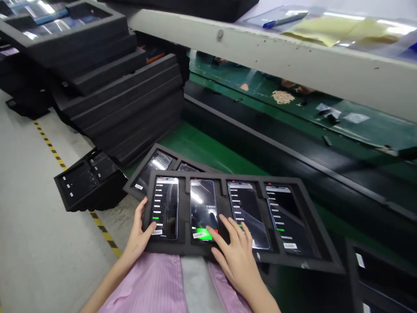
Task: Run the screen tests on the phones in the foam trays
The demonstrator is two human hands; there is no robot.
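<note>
Black foam makes up the tray (325, 254) that lies across our lap on the pink striped smock (156, 284), and we place everything else by that tray. Off its left end, down on the grey floor, sits a smaller black tray (87, 180), and behind that rises a leaning stack of foam trays (124, 95).

Our left hand (138, 239) grips the tray's left edge, fingers curled under the rim, the thumb lying over it and touching the bottom corner of the first phone (166, 208), whose dark screen shows a white menu list.

In the next pocket lies the second phone (203, 209), with a green bar lit at the bottom of its screen. Our right hand (236, 252) rests over the tray's near rim with its fingers spread and loose, grasping nothing; the forefinger tip presses on that green bar.

Right of it the third phone (248, 215) lies partly under our outer fingers, and the fourth phone (280, 217) fills the last pocket, untouched.

Beyond the tray's far edge runs a green conveyor belt (293, 113) under a white beam (260, 52).
</note>
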